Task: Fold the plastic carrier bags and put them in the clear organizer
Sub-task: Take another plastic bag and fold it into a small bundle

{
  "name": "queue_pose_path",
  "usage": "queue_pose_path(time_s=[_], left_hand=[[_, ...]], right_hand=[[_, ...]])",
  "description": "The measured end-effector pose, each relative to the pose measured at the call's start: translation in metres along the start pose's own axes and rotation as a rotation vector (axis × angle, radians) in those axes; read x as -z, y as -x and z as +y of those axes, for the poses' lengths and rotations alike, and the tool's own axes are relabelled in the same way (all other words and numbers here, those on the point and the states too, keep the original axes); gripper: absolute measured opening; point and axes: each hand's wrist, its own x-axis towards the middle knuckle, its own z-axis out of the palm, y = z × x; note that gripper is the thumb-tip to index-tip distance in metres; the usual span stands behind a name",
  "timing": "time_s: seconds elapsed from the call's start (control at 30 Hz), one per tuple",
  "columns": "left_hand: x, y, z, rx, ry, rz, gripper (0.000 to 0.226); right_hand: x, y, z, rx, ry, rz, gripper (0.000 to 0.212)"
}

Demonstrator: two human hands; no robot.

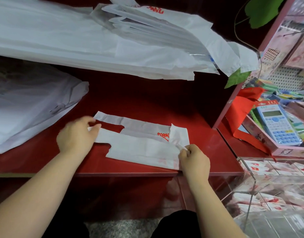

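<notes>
A white bag (141, 148) was laid flat on a red counter (147, 100), judged mid-fold. Its handles were pinched by the left hand (75, 134), and its turned-up bottom corner by the right hand (194, 160). Next, that corner seemingly needed folding over and creasing. The organizer (254, 179), part-filled, stood to the right.
</notes>
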Motion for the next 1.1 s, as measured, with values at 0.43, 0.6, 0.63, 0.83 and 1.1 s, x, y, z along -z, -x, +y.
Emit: queue_pose_path(time_s=[0.43,0.6,0.63,0.83,1.1], left_hand=[[-0.067,0.049,0.093,-0.642,-0.194,-0.554,0.048],[-0.063,0.051,0.092,-0.659,-0.239,-0.468,0.046],[-0.062,0.051,0.091,-0.663,-0.253,-0.440,0.046],[-0.061,0.052,0.087,-0.651,-0.261,-0.385,0.048],[-0.063,0.054,0.084,-0.627,-0.223,-0.397,0.049]], right_hand=[[0.007,0.002,0.002,-0.040,-0.051,-0.012,0.017],[0.003,0.000,0.003,-0.056,0.025,0.022,0.023],[0.002,0.000,0.003,-0.044,0.053,0.026,0.026],[-0.010,0.006,0.002,0.062,0.231,0.148,0.037],[-0.010,0.005,0.012,0.132,0.151,0.195,0.040]])
